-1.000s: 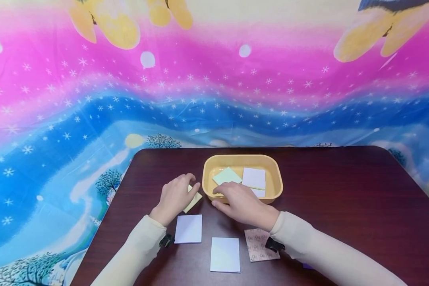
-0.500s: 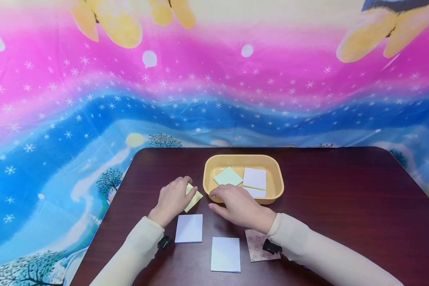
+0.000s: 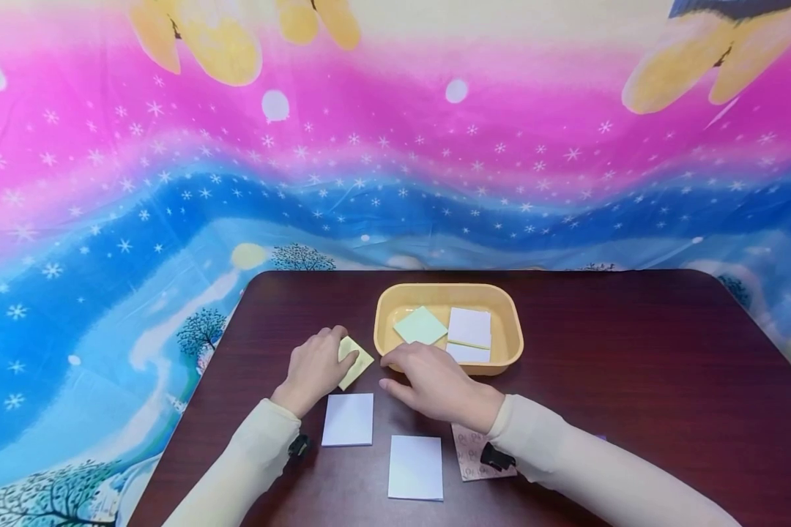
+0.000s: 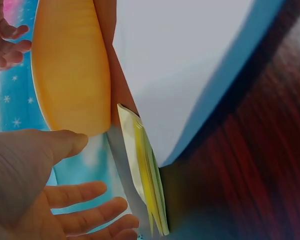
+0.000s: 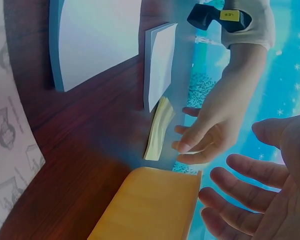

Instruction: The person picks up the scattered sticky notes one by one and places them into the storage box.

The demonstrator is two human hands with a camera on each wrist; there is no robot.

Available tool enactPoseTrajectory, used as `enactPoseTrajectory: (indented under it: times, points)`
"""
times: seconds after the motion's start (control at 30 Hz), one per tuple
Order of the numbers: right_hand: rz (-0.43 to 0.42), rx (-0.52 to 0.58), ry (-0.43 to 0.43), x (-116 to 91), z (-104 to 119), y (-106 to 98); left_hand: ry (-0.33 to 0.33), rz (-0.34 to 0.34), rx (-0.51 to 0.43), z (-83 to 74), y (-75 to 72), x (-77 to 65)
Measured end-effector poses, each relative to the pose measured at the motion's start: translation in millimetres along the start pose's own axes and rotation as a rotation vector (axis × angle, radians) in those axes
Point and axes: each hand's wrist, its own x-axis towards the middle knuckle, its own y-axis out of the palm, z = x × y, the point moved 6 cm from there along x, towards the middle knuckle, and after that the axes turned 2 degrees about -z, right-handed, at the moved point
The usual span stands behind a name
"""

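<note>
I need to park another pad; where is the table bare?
Widest: between the yellow tray, right sleeve and right edge of the table. Smaller: left of the left grip. Crowded: nearside of the tray, with right grip, yellow pad, farther white pad, nearer white pad and patterned pad.

Legible wording: none with certainty. In the right wrist view, a yellow label point(image 5: 229, 15) is fixed to the black device point(image 5: 205, 16) worn at the cuff of the left sleeve point(image 5: 262, 30); it carries a short row of dark characters, too small and blurred to be read. The patterned square point(image 3: 468, 446), lying on the dark surface point(image 3: 633, 351) and partly covered by the right sleeve point(image 3: 534, 432) in the head view, bears a printed emblem repeated across its face. At the edge of the right wrist view these emblems appear as grey outlined figures, some with smaller marks that cannot be deciphered.
</note>
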Motion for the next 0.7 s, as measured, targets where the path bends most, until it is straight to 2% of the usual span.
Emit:
enactPoseTrajectory:
  times: [0.2,0.47,0.7]
  points:
    - [0.004,-0.017,-0.026,1.2,5.0,2.5,-0.003,0.017,0.015,4.5,3.6,-1.1]
    - [0.025,-0.006,-0.042,0.3,10.9,8.4,-0.026,0.084,0.044,9.2,12.7,-1.8]
    - [0.060,-0.029,-0.034,0.8,13.9,13.8,-0.033,0.097,0.067,9.2,13.9,-2.4]
